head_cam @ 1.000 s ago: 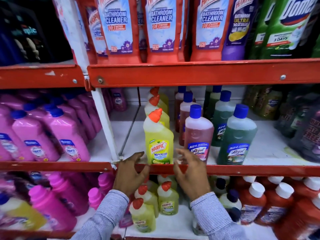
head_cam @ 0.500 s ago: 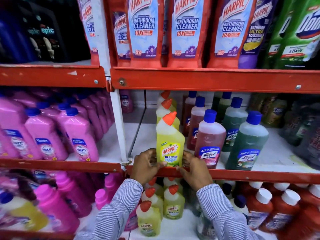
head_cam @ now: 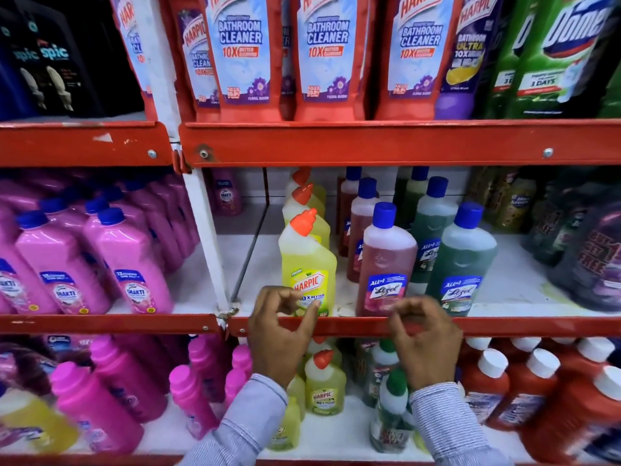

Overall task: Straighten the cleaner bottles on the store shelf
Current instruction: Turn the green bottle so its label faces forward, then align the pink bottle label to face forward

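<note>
A yellow Harpic bottle (head_cam: 307, 260) with an orange cap stands upright at the front of the middle shelf, label facing me, with two more yellow bottles lined up behind it. My left hand (head_cam: 279, 331) hovers at its base, fingers curled and apart, fingertips just over the lower label. My right hand (head_cam: 423, 341) is in front of the red shelf rail (head_cam: 353, 326), fingers loosely curled and empty, just below a reddish Lizol bottle (head_cam: 386, 260). A green Lizol bottle (head_cam: 465, 260) stands to its right.
Pink Shakti bottles (head_cam: 131, 260) fill the left bay beyond a white post (head_cam: 205, 237). Red Harpic Bathroom Cleaner bottles (head_cam: 327, 55) stand on the shelf above. Small Harpic bottles (head_cam: 324, 388) and red white-capped bottles (head_cam: 537, 391) sit below. Dark bottles (head_cam: 591, 257) crowd the right.
Both hands were closed around the yellow Harpic bottle's base. Now they have let go; my right hand has shifted right, below the reddish Lizol bottle. The view has come closer.
</note>
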`<state>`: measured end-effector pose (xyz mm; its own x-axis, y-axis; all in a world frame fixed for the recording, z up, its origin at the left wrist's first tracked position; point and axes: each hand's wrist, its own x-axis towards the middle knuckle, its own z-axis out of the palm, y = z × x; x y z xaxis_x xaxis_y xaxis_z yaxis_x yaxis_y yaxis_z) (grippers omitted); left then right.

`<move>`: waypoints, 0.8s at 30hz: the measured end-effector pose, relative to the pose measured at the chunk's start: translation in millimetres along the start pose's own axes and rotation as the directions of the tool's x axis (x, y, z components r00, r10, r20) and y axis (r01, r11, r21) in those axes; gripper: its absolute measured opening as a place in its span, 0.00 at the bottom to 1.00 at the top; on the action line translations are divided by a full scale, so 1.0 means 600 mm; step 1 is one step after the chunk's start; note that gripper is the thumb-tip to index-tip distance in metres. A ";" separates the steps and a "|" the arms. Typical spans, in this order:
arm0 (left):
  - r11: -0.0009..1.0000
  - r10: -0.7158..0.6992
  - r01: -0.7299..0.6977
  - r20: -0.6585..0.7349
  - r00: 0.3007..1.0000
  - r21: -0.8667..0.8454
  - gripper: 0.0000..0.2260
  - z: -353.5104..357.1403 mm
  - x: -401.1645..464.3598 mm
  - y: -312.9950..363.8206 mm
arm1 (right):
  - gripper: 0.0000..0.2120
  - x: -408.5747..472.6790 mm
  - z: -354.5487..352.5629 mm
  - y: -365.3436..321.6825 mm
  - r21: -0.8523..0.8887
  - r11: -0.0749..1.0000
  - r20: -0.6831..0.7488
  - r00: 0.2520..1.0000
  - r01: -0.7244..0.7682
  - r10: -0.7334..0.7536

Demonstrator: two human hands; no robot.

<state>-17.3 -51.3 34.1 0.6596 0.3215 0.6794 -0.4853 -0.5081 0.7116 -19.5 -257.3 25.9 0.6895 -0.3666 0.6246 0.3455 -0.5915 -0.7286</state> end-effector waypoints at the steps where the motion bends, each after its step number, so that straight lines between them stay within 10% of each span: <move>1: 0.999 0.034 -0.034 0.040 0.999 -0.016 0.09 0.015 -0.007 0.014 | 0.12 0.007 -0.008 0.008 -0.014 1.000 -0.001 1.000 -0.025 0.025; 9: 0.990 -0.140 0.111 0.441 0.887 0.093 0.22 0.138 -0.029 0.015 | 0.32 0.054 -0.019 0.060 -0.144 0.989 0.463 0.882 -0.028 0.093; 24: 0.977 -0.176 0.121 0.348 0.921 0.173 0.19 0.151 -0.034 0.006 | 0.35 0.073 -0.017 0.079 -0.097 0.995 0.563 0.826 0.031 0.029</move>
<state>19.7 -132.2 6.4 0.8925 0.1068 0.4382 -0.2952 -0.5962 0.7466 20.9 -308.8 21.5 0.9379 0.0849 0.3363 0.3036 -0.6695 -0.6780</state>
